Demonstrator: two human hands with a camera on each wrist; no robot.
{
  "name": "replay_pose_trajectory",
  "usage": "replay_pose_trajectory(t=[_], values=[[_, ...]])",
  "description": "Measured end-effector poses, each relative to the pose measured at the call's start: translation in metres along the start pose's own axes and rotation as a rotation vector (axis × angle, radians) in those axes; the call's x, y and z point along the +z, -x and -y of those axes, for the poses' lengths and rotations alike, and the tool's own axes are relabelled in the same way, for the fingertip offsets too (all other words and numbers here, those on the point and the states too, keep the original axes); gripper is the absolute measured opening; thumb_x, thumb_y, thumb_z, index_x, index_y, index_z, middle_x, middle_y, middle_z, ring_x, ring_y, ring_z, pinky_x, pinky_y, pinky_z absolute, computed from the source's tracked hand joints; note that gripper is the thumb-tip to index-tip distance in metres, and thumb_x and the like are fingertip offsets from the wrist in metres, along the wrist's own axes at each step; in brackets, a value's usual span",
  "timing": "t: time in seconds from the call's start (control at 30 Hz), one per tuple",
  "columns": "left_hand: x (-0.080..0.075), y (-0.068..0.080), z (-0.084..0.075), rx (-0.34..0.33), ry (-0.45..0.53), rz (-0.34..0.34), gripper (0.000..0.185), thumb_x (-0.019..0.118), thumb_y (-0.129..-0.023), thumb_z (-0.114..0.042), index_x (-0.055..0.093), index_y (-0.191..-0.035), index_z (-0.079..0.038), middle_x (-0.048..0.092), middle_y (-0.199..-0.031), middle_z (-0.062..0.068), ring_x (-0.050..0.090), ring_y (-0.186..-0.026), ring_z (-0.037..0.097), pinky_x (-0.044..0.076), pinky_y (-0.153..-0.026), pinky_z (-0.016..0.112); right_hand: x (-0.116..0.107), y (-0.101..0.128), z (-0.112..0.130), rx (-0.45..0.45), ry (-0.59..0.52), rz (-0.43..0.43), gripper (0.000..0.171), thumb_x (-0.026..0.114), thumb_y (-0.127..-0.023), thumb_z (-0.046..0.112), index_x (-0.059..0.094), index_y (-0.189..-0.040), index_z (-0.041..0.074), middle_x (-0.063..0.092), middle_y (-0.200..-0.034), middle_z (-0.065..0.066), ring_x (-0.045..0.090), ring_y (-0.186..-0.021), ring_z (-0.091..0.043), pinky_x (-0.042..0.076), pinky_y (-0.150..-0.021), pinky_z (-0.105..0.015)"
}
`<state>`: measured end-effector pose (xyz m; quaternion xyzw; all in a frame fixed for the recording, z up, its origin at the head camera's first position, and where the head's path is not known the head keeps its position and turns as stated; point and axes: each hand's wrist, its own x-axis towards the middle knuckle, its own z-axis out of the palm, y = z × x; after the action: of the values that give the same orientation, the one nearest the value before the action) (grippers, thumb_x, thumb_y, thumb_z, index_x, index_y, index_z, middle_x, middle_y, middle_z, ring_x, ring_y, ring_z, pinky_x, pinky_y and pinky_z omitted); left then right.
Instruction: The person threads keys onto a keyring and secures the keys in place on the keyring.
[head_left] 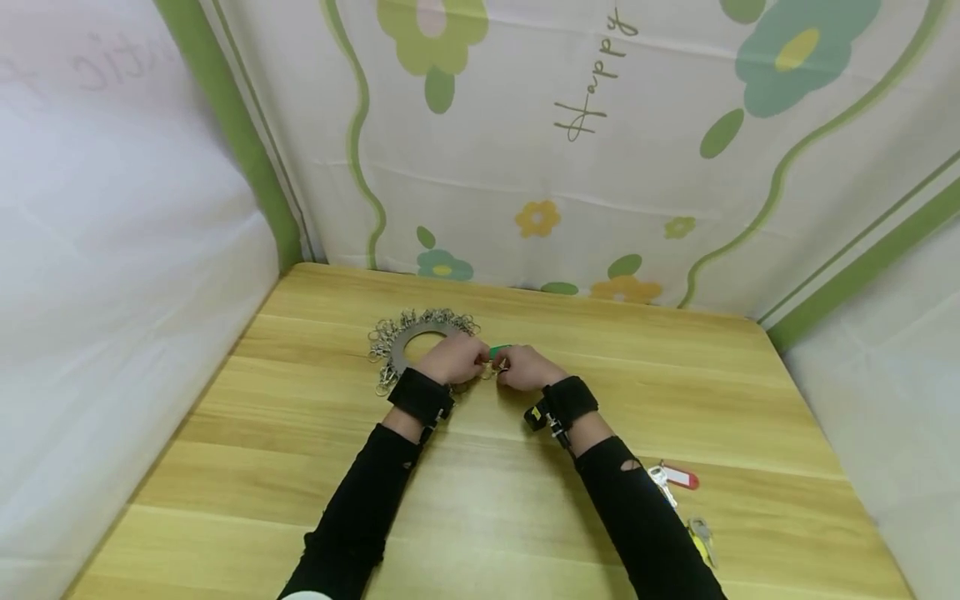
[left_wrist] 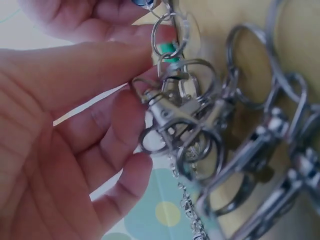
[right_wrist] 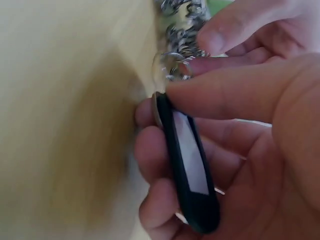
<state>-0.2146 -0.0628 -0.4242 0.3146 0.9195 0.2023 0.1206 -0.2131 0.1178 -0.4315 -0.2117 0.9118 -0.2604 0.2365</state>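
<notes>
surface: light wooden table with plank grain (head_left: 480, 517), set into a corner of flower-printed cloth walls
far middle: flat grey metal ring plate (head_left: 401, 348) fringed with silver snap hooks, lying flat on the wood
near right edge: silver key with a red oval plastic tag (head_left: 672, 478)
just nearer: silver key with a yellow tag (head_left: 702, 540), beside the black sleeve

Head looks down; wrist cameras sit close.

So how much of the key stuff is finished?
Nothing looks finished. The left hand pinches a clasp on the ring of clasps, and the right hand grips a green tag beside it. Two tagged keys wait on the table.
</notes>
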Motion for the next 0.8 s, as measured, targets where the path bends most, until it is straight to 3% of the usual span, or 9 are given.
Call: replay_pose_trajectory(t=[0.17,0.27,0.33,0.4,0.47,0.57,0.7,0.8], values=[[-0.008,0.007,0.003,0.009,0.012,-0.022,0.015,0.057,-0.093,-0.006,0.063,-0.080,-0.010,0.047,-0.069,-0.001,0.038,-0.060,0.010,0.032,-0.062,0.025,-0.006,-0.003,0.000,-0.007,0.104,-0.005,0.018,0.055,-0.092,0.005,0.067,-0.105,0.006,0.064,-0.096,-0.005,0.057,-0.076,-0.017,0.046,-0.068,-0.031],[-0.016,0.012,0.005,0.012,0.009,-0.007,0.017,0.057,-0.093,-0.005,0.058,-0.077,-0.009,0.043,-0.068,-0.001,0.035,-0.059,0.010,0.030,-0.062,0.026,-0.008,-0.003,0.001,-0.016,0.149,-0.025,0.017,0.055,-0.091,0.003,0.068,-0.101,0.008,0.065,-0.096,-0.006,0.059,-0.080,-0.018,0.047,-0.071,-0.032],[-0.022,0.016,0.006,0.019,0.019,0.000,0.023,0.056,-0.092,-0.003,0.047,-0.072,-0.009,0.031,-0.067,-0.003,0.028,-0.058,0.010,0.026,-0.061,0.027,-0.007,-0.003,0.000,-0.020,0.173,-0.043,0.016,0.056,-0.091,0.004,0.068,-0.100,0.008,0.065,-0.096,-0.006,0.060,-0.082,-0.018,0.048,-0.073,-0.033],[-0.026,0.020,0.009,0.009,-0.026,0.005,0.026,0.057,-0.092,-0.005,0.044,-0.071,-0.011,0.029,-0.067,-0.003,0.025,-0.057,0.011,0.023,-0.060,0.028,-0.006,-0.002,0.000,-0.022,0.200,-0.068,0.015,0.057,-0.091,0.005,0.069,-0.100,0.008,0.066,-0.096,-0.006,0.060,-0.082,-0.018,0.048,-0.073,-0.033],[-0.030,0.024,0.011,-0.001,-0.089,0.005,0.022,0.059,-0.092,-0.011,0.052,-0.072,-0.013,0.039,-0.068,-0.005,0.032,-0.057,0.010,0.028,-0.059,0.026,-0.005,-0.001,-0.001,-0.026,0.232,-0.093,0.013,0.058,-0.091,0.006,0.069,-0.099,0.008,0.066,-0.095,-0.006,0.059,-0.078,-0.017,0.048,-0.071,-0.032],[-0.035,0.029,0.014,0.009,-0.151,0.007,0.011,0.063,-0.092,-0.018,0.066,-0.081,-0.017,0.059,-0.085,-0.007,0.050,-0.068,0.009,0.042,-0.066,0.028,-0.006,0.000,-0.003,-0.038,0.278,-0.121,0.010,0.057,-0.091,0.006,0.067,-0.093,0.006,0.064,-0.085,-0.008,0.054,-0.067,-0.017,0.044,-0.063,-0.031],[-0.042,0.034,0.018,0.031,-0.110,0.037,0.012,0.059,-0.093,-0.010,0.065,-0.082,-0.009,0.061,-0.088,0.000,0.052,-0.073,0.014,0.044,-0.071,0.032,-0.010,0.002,-0.005,-0.053,0.317,-0.147,0.011,0.056,-0.093,0.008,0.066,-0.092,0.004,0.063,-0.084,-0.009,0.051,-0.064,-0.016,0.043,-0.062,-0.031],[-0.044,0.037,0.020,0.025,-0.108,0.056,0.014,0.056,-0.093,-0.006,0.065,-0.083,-0.009,0.060,-0.080,0.001,0.050,-0.066,0.014,0.043,-0.067,0.031,-0.016,0.009,-0.007,-0.055,0.323,-0.162,0.014,0.058,-0.093,0.013,0.066,-0.098,0.003,0.065,-0.093,-0.010,0.058,-0.073,-0.017,0.049,-0.068,-0.033]])
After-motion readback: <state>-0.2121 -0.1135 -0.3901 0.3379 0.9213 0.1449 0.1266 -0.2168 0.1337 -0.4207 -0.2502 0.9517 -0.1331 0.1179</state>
